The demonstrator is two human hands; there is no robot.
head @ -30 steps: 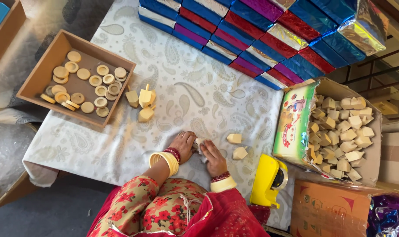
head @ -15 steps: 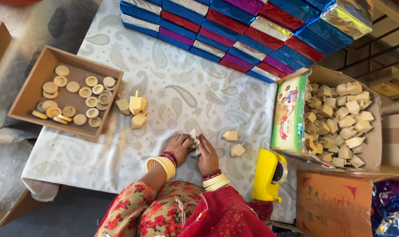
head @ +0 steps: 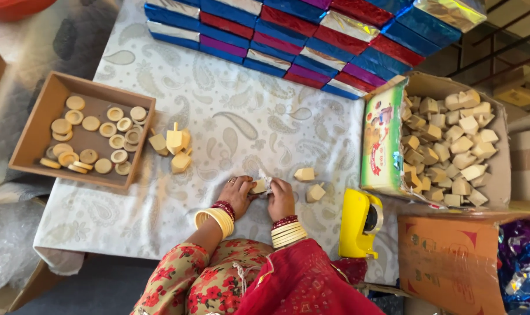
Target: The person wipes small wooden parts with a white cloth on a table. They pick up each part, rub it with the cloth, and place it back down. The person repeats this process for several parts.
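My left hand (head: 237, 193) and my right hand (head: 280, 197) meet at the near middle of the table. Between them they hold a small pale wooden block (head: 258, 186) with a bit of clear wrapping or tape at its top. Both wrists wear cream and red bangles. Two more loose wooden blocks (head: 310, 184) lie just right of my right hand. A small cluster of finished wooden tops (head: 172, 144) stands to the upper left of my hands.
A yellow tape dispenser (head: 360, 223) sits at the near right. A cardboard box (head: 504, 175) of several wooden blocks is at the right. A shallow tray (head: 34, 134) of wooden discs is left. Stacked coloured boxes (head: 311, 44) line the far edge.
My hands have stayed together on the block, turning it slightly. The view has shifted a little, with the table contents sliding leftward in frame.
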